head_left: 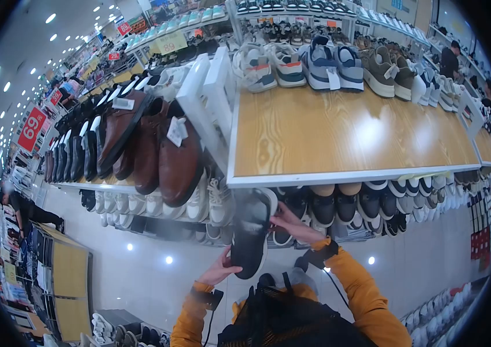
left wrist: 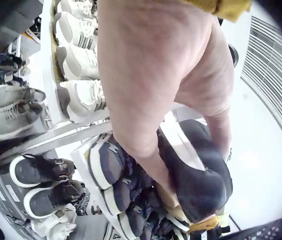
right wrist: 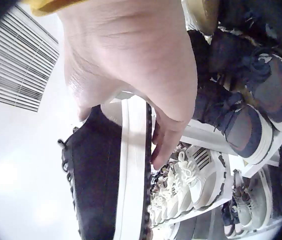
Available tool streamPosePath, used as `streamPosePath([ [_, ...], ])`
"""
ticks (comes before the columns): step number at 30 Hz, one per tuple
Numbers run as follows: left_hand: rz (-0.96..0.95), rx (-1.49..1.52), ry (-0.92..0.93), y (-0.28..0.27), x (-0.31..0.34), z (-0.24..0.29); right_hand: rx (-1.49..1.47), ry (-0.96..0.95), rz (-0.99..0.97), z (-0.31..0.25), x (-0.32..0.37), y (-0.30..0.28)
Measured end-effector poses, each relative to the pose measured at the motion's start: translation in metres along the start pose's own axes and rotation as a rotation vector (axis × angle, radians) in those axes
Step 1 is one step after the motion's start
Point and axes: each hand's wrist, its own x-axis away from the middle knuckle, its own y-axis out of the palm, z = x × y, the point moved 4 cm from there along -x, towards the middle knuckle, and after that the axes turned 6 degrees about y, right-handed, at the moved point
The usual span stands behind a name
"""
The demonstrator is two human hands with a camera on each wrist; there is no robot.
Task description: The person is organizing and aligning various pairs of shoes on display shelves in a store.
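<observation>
A black shoe (head_left: 249,237) with a white sole is held between both hands in front of the lower shelf. My left hand (head_left: 220,268) grips its toe end, thumb on the upper; in the left wrist view the left hand (left wrist: 146,80) reaches round the dark toe (left wrist: 201,190). At the heel end, my right hand (head_left: 292,223) pinches the shoe. The right wrist view has the right hand (right wrist: 131,60) with fingers along the white sole (right wrist: 133,165), and dark laces on the shoe's far side. Some fingertips are hidden behind the shoe.
A wooden display table (head_left: 349,133) with sneakers along its back edge stands ahead. Brown leather shoes (head_left: 181,162) fill the shelf at left, and rows of shoes sit below. A low wooden stand (head_left: 71,272) is at lower left; a person in black (head_left: 28,211) is near it.
</observation>
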Motion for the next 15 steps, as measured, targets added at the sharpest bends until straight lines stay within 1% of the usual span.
streamPosePath([
  [1,0.001,0.0,-0.004,0.0,0.015,0.005,-0.03,-0.041,0.074,0.002,0.007,0.003],
  [2,-0.008,-0.111,-0.062,-0.001,0.028,0.008,0.083,-0.066,0.092,0.003,0.012,0.002],
  [3,-0.02,-0.223,-0.119,-0.003,0.039,0.011,0.111,-0.129,0.068,-0.006,0.022,0.01],
  [4,-0.047,-0.246,-0.173,-0.006,0.049,0.012,0.166,-0.154,0.071,-0.01,0.031,0.018],
  [6,-0.097,-0.237,-0.19,-0.01,0.06,0.013,0.226,-0.175,0.088,-0.018,0.048,0.033],
  [8,-0.153,-0.226,-0.215,-0.008,0.07,0.016,0.631,-0.233,0.029,-0.028,0.07,0.055],
  [9,-0.179,-0.224,-0.219,-0.002,0.072,0.024,0.633,-0.224,0.044,-0.035,0.082,0.066],
  [12,-0.246,-0.226,-0.202,0.016,0.068,0.045,0.832,-0.403,0.251,-0.079,0.109,0.102],
  [13,-0.277,-0.242,-0.183,0.022,0.065,0.054,0.836,-0.398,0.254,-0.091,0.112,0.108],
  [14,-0.299,-0.225,-0.14,0.031,0.061,0.066,0.949,-0.497,0.327,-0.106,0.115,0.112],
  [15,-0.302,-0.225,-0.138,0.04,0.06,0.079,1.062,-0.599,0.4,-0.122,0.118,0.116],
])
